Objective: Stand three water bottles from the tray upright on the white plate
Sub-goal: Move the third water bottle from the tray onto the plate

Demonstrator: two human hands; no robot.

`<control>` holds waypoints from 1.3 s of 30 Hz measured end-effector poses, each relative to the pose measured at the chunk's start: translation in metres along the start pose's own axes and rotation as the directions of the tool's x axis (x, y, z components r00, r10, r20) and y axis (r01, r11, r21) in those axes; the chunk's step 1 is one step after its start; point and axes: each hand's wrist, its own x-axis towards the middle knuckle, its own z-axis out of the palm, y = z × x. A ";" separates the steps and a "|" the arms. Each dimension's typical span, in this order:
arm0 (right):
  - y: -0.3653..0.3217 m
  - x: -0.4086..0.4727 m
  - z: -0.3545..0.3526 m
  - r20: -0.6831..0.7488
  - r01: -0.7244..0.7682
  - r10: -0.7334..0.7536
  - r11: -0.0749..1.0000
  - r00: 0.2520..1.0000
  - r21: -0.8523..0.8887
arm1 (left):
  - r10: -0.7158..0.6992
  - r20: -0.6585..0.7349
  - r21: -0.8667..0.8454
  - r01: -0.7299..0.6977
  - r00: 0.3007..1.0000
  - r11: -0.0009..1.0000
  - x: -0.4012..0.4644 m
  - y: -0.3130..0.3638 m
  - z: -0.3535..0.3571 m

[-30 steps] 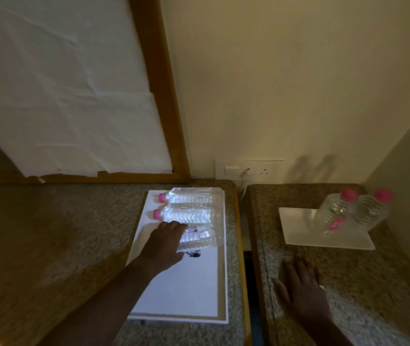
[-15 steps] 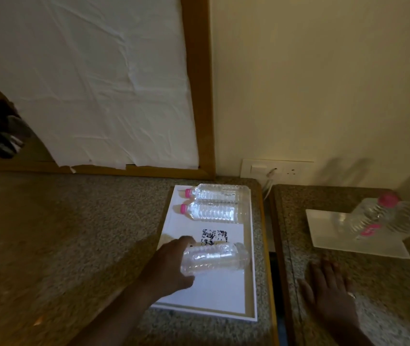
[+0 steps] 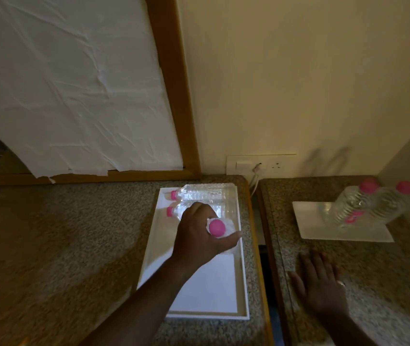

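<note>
My left hand [image 3: 199, 236] is closed around a clear water bottle with a pink cap [image 3: 216, 227], held above the white tray [image 3: 206, 293] with the cap pointing up toward me. Two more pink-capped bottles lie flat at the tray's far end, one at the back [image 3: 204, 192] and one [image 3: 220, 210] partly hidden behind my hand. On the right counter, two bottles [image 3: 351, 204] [image 3: 391, 203] stand upright on the white plate [image 3: 323, 228]. My right hand [image 3: 321, 288] rests flat on the right counter, fingers spread, in front of the plate.
A narrow dark gap [image 3: 265, 270] separates the left granite counter from the right one. A wall socket with a plugged white cable [image 3: 257, 168] sits behind the gap. A wood-framed panel covered with white paper [image 3: 74, 83] stands behind the left counter. A wall closes the far right.
My left hand lifted the nearest bottle off the tray and turned it from lying sideways to cap-up. The right hand stayed flat on the counter. The camera shifted.
</note>
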 end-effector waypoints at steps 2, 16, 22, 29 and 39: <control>0.000 0.000 -0.001 0.003 0.001 -0.001 1.000 1.000 0.001 | -0.117 0.004 -0.181 0.116 0.993 0.977 0.001 0.003 0.012; 0.009 0.001 0.004 0.056 -0.001 -0.002 0.998 0.998 0.055 | -0.264 0.081 -0.206 0.275 0.961 0.939 0.003 -0.023 0.027; 0.033 0.000 -0.005 0.080 -0.077 0.070 0.993 0.994 0.085 | -0.143 0.132 -0.189 0.167 0.981 0.968 0.033 0.011 0.031; 0.123 -0.003 -0.028 0.050 -0.262 0.260 0.964 0.964 0.043 | -0.043 0.270 -0.237 0.109 0.962 0.965 0.083 0.080 0.085; 0.157 0.020 -0.019 0.114 -0.210 0.208 0.978 0.971 0.004 | 0.050 0.360 -0.176 0.015 0.931 0.984 0.116 0.128 0.204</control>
